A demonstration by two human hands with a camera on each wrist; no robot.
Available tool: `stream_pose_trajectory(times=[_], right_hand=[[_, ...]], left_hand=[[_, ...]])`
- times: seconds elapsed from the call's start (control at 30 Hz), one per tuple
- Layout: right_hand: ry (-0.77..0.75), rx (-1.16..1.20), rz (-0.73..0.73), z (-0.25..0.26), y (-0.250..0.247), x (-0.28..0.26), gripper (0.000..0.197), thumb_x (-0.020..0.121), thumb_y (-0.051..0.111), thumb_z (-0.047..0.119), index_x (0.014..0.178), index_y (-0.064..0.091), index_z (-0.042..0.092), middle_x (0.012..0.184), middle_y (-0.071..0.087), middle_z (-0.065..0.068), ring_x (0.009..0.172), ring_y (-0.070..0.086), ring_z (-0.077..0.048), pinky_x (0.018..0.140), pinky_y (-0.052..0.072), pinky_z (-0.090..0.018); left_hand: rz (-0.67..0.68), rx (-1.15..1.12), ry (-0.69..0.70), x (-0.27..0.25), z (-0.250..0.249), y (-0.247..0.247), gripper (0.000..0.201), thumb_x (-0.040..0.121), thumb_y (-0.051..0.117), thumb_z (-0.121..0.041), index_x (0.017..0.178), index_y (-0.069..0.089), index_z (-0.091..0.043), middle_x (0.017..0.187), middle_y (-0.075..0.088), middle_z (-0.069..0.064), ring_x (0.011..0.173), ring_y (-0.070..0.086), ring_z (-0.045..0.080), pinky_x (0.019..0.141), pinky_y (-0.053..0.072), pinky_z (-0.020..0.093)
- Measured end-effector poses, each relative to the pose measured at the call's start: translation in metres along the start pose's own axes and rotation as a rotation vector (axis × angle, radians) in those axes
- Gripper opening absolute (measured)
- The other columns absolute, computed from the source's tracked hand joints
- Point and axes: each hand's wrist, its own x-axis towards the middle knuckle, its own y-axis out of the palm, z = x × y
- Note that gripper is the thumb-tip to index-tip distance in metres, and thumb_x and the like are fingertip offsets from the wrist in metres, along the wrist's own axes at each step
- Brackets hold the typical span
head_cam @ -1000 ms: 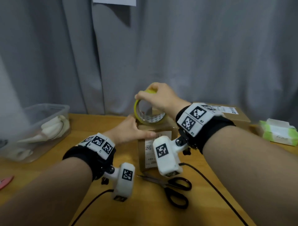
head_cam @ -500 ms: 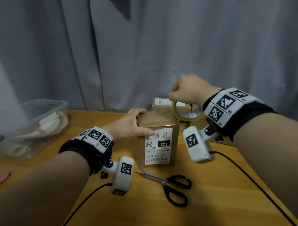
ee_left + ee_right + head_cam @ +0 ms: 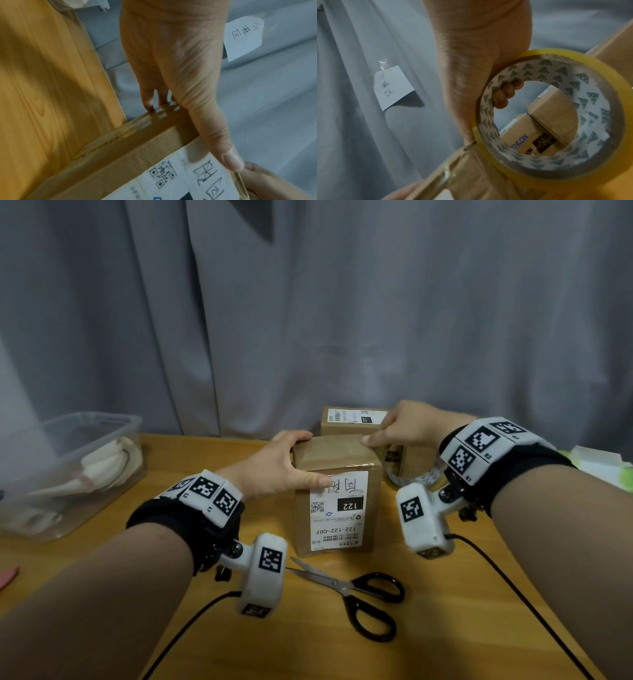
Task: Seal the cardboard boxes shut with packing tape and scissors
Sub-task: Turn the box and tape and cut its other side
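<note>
A brown cardboard box with a white label stands upright at the table's middle, with clear tape across its top. My left hand grips its top left corner, thumb pressed on the label and fingers over the top edge. My right hand holds the yellow tape roll against the box's top right edge, with fingers hooked inside the roll's core. Black-handled scissors lie flat in front of the box. A second box stands behind.
A clear plastic bin with white items sits at the left. A green and white pack lies at the right edge. Two black cables trail across the wooden table. A grey curtain hangs close behind.
My right hand carried the tape roll from above the box out to the right, then down to the box's top right edge. My left hand stayed on the box.
</note>
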Motion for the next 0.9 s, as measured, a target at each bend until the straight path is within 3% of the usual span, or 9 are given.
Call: stream_pose_trajectory(times=[0.1, 0.17, 0.3, 0.37, 0.53, 0.67, 0.7, 0.8, 0.9], right_hand=[[-0.001, 0.069, 0.042, -0.004, 0.008, 0.0, 0.051, 0.082, 0.064, 0.056, 0.097, 0.074, 0.008, 0.101, 0.07, -0.009, 0.097, 0.063, -0.024, 0.09, 0.051, -0.039], [-0.035, 0.034, 0.033, -0.006, 0.01, -0.001, 0.049, 0.086, 0.059, 0.056, 0.099, 0.074, 0.011, 0.104, 0.07, -0.007, 0.097, 0.063, -0.023, 0.089, 0.052, -0.038], [-0.087, -0.008, -0.03, -0.007, 0.012, -0.007, 0.041, 0.09, 0.056, 0.053, 0.104, 0.074, 0.019, 0.106, 0.068, -0.001, 0.096, 0.06, -0.018, 0.08, 0.048, -0.03], [-0.091, -0.02, -0.049, -0.006, 0.015, -0.007, 0.04, 0.089, 0.055, 0.053, 0.102, 0.074, 0.02, 0.1, 0.067, 0.001, 0.094, 0.059, -0.018, 0.081, 0.049, -0.031], [-0.063, -0.132, -0.08, -0.008, 0.017, -0.005, 0.039, 0.09, 0.053, 0.049, 0.094, 0.075, 0.017, 0.09, 0.07, -0.003, 0.085, 0.061, -0.019, 0.072, 0.049, -0.029], [-0.055, 0.033, -0.122, -0.013, 0.032, -0.011, 0.039, 0.091, 0.051, 0.052, 0.076, 0.068, 0.02, 0.065, 0.06, 0.004, 0.066, 0.055, -0.013, 0.056, 0.04, -0.026], [-0.072, 0.083, -0.145, -0.014, 0.038, -0.011, 0.037, 0.091, 0.051, 0.052, 0.08, 0.069, 0.023, 0.07, 0.063, 0.005, 0.07, 0.057, -0.012, 0.059, 0.042, -0.026], [-0.13, 0.29, -0.274, -0.019, 0.051, -0.015, 0.044, 0.087, 0.056, 0.053, 0.116, 0.068, 0.022, 0.114, 0.068, 0.005, 0.108, 0.061, -0.015, 0.089, 0.048, -0.031], [-0.109, 0.608, -0.406, -0.026, 0.057, -0.024, 0.042, 0.086, 0.059, 0.054, 0.11, 0.065, 0.02, 0.104, 0.067, 0.006, 0.099, 0.062, -0.013, 0.087, 0.051, -0.034]], left_hand=[[0.023, 0.013, 0.003, -0.001, -0.001, -0.001, 0.097, 0.069, 0.074, -0.047, 0.147, 0.023, -0.019, 0.14, 0.03, -0.004, 0.121, 0.035, 0.006, 0.099, 0.031, 0.019], [0.099, 0.075, 0.014, -0.003, -0.006, -0.003, 0.102, 0.07, 0.066, -0.053, 0.15, 0.012, -0.018, 0.149, 0.022, 0.0, 0.135, 0.028, 0.014, 0.11, 0.027, 0.027], [0.218, 0.783, 0.042, -0.002, -0.025, -0.008, 0.105, 0.066, 0.016, -0.077, 0.152, 0.001, -0.019, 0.158, -0.009, 0.011, 0.145, -0.013, 0.024, 0.118, -0.007, 0.041], [0.227, 0.937, 0.038, 0.005, -0.04, -0.002, 0.115, 0.059, 0.001, -0.082, 0.152, 0.005, -0.013, 0.158, -0.013, 0.011, 0.143, -0.02, 0.023, 0.116, -0.011, 0.048], [0.311, 0.803, 0.064, 0.032, -0.074, 0.032, 0.102, 0.08, 0.022, -0.078, 0.151, -0.001, -0.009, 0.159, -0.006, 0.012, 0.146, -0.008, 0.025, 0.119, -0.001, 0.045], [0.336, 0.773, -0.01, 0.048, -0.065, 0.023, 0.121, 0.066, 0.049, -0.083, 0.151, -0.007, -0.017, 0.16, -0.005, 0.006, 0.146, -0.001, 0.027, 0.119, 0.009, 0.045], [0.301, 0.775, -0.012, 0.049, -0.061, 0.022, 0.124, 0.063, 0.053, -0.083, 0.152, -0.005, -0.019, 0.16, 0.001, 0.005, 0.146, 0.005, 0.028, 0.118, 0.013, 0.045], [0.159, 0.714, 0.035, 0.042, -0.053, 0.022, 0.119, 0.059, 0.058, -0.082, 0.151, 0.014, -0.022, 0.153, 0.026, 0.003, 0.138, 0.026, 0.026, 0.112, 0.024, 0.042], [0.056, 0.566, 0.087, 0.033, -0.046, 0.014, 0.104, 0.056, 0.065, -0.078, 0.143, 0.031, -0.032, 0.138, 0.045, -0.002, 0.126, 0.042, 0.021, 0.106, 0.033, 0.039]])
